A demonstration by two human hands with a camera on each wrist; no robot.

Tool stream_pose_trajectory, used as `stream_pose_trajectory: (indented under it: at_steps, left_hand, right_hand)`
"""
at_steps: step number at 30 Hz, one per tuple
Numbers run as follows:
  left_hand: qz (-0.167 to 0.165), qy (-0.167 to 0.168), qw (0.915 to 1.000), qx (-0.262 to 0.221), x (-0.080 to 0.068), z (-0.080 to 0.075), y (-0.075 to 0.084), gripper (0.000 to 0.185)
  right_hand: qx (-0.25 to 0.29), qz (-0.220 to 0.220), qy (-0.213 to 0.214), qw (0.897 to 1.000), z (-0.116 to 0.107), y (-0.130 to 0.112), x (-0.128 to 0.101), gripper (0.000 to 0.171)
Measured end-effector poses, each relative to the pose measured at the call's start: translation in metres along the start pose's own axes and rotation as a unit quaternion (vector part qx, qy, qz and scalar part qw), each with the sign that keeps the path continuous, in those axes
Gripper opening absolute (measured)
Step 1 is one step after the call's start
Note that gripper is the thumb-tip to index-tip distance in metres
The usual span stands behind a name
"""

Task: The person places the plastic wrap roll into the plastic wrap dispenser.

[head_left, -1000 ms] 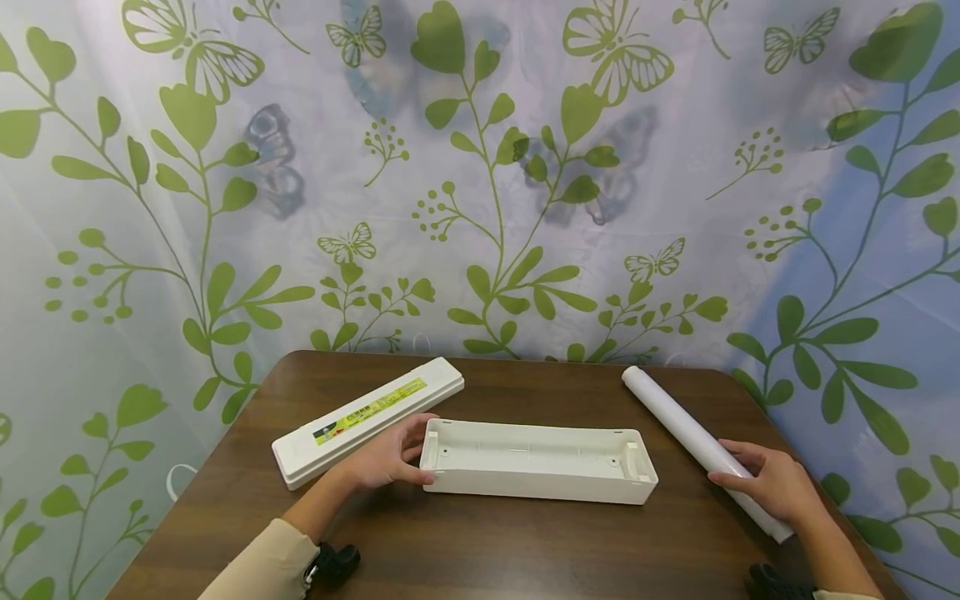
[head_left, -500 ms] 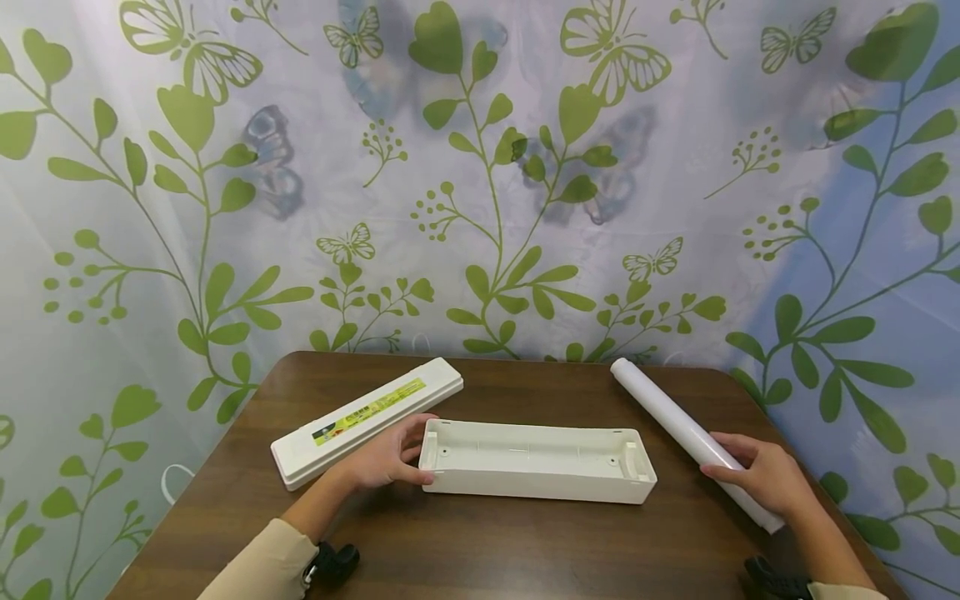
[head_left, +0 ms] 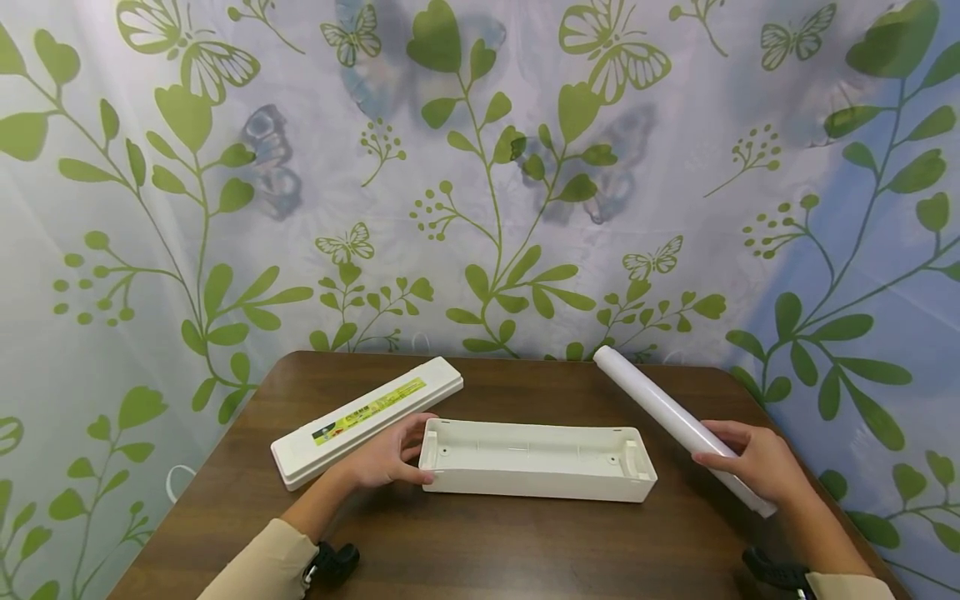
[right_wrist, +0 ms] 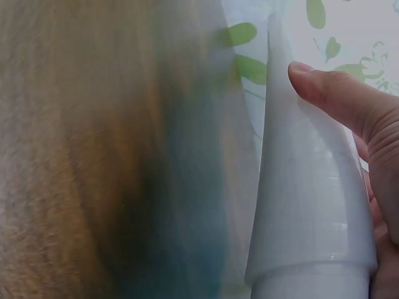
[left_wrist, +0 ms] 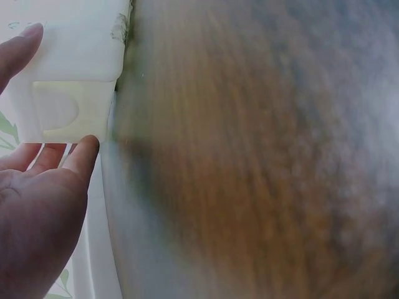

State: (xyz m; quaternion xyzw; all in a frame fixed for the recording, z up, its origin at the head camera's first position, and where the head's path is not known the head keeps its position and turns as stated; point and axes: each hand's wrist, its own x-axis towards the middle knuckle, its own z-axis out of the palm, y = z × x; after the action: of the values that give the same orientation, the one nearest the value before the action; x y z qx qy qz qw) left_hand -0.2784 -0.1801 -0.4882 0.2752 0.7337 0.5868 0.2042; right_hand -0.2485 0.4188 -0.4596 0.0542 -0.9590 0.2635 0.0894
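A long white plastic box (head_left: 536, 486), its hollow side up, sits in the middle of the table. My left hand (head_left: 386, 457) grips its left end, the thumb at the near side and the fingers at the far side. In the left wrist view the box's end (left_wrist: 75, 109) shows between thumb and fingers. On the right, a white roll of film or sheet (head_left: 660, 408) slants across, its far end raised toward the back. My right hand (head_left: 757, 462) holds this roll near its lower end, and in the right wrist view the thumb lies along the roll (right_wrist: 305, 205).
A long white lid (head_left: 375, 412) with a yellow-green label lies at a slant behind my left hand. Everything is on a brown wooden table (head_left: 480, 550). A curtain (head_left: 480, 167) with leaves and butterflies hangs at the table's back edge.
My right hand has moved the roll to the left and slightly up, away from the right edge. The left hand, the box and the lid stay where they were.
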Motion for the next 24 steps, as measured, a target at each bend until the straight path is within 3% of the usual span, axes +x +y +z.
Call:
stream_pose_trajectory:
  at_steps: [8, 24]
  left_hand:
    - [-0.003, 0.0, 1.0, 0.004, 0.001, 0.0, 0.0, 0.094]
    - [-0.001, -0.004, 0.9999, 0.012, 0.001, 0.001, 0.003, 0.094]
  right_hand:
    - [0.013, -0.031, -0.006, 0.999, -0.01, -0.011, 0.006, 0.066]
    - [0.033, -0.052, -0.009, 0.998, -0.013, -0.037, 0.011, 0.065]
